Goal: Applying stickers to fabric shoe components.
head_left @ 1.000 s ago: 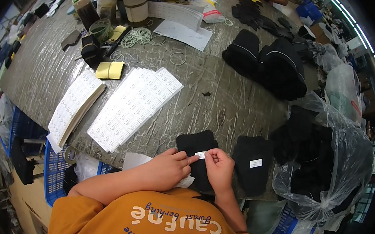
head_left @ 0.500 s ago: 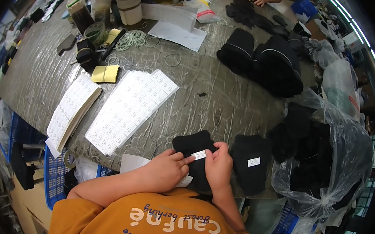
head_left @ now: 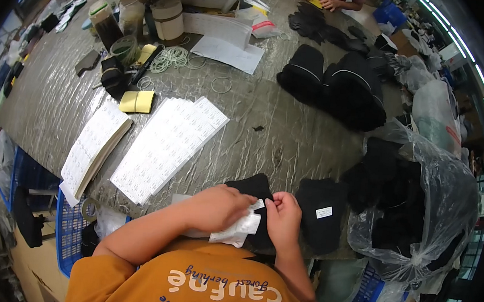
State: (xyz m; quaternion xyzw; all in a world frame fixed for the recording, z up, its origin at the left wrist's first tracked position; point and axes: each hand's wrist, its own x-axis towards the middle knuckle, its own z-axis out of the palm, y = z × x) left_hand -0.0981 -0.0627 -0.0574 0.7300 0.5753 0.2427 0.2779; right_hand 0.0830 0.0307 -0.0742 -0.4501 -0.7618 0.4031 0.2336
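Observation:
In front of me a black fabric piece (head_left: 252, 182) lies at the table's near edge, partly hidden by both hands. My left hand (head_left: 220, 208), a little blurred, reaches over it with bent fingers. A curled sheet of white labels (head_left: 237, 231) hangs from under that hand. One small white label (head_left: 257, 204) shows at its fingertips, above the black fabric. My right hand (head_left: 284, 219) is closed in a pinch at the fabric's right edge, thumb beside the label. To its right lies a second black fabric piece (head_left: 319, 234) bearing a small white label (head_left: 324, 212).
At left are a fanned stack of label sheets (head_left: 167, 150), a thick label pad (head_left: 94, 146) and a yellow bundle (head_left: 136, 101). Rubber bands (head_left: 169, 58) and jars lie beyond. Banded black bundles (head_left: 354, 89) and a clear plastic bag (head_left: 451, 198) of black pieces stand right. Co-workers' hands show at the far edge.
My left hand has lifted and turned over the label, showing more of the curled sheet beneath. The right hand has shifted slightly down, still pinching at the fabric's edge.

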